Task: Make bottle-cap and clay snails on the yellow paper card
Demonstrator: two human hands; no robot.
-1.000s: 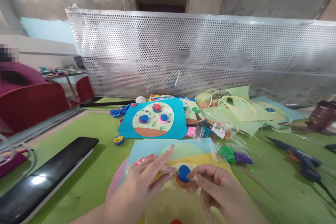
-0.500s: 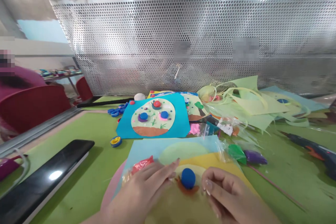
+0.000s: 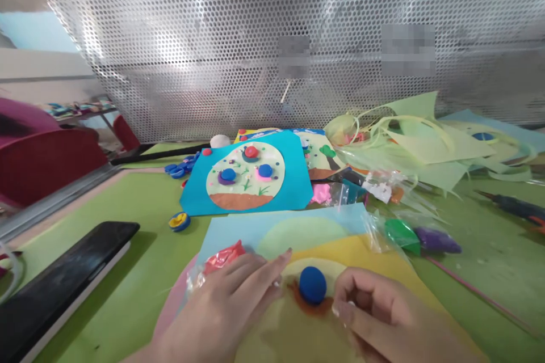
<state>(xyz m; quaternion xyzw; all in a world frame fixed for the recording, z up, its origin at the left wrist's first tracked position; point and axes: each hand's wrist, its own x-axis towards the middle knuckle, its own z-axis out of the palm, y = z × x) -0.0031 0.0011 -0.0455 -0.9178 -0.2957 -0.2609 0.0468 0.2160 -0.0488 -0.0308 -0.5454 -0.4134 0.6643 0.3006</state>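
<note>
A round blue cap [image 3: 313, 285] sits on a curved strip of brown clay [image 3: 309, 305], on a pale yellow paper circle [image 3: 293, 329] in front of me. My left hand [image 3: 232, 298] rests to the left of the cap, fingers stretched over the paper and its thumb partly hidden. On the other side, my right hand [image 3: 374, 312] has thumb and forefinger pinched together at the right end of the brown clay. Whatever lies between those fingertips is too small or hidden to make out. A plastic packet of red clay [image 3: 223, 257] lies just beyond my left hand.
Behind the work lies a finished blue card [image 3: 296, 181] with cap snails. Packets of green [image 3: 402, 234] and purple clay [image 3: 437, 240] are at right, with a glue gun [image 3: 515, 207] farther out. A black phone-like device [image 3: 68, 289] lies left. A perforated metal panel [image 3: 238, 39] stands behind.
The view has dipped and come slightly nearer the table. My right fingertips have closed the small gap to the brown clay's right end. My left hand keeps nearly the same pose.
</note>
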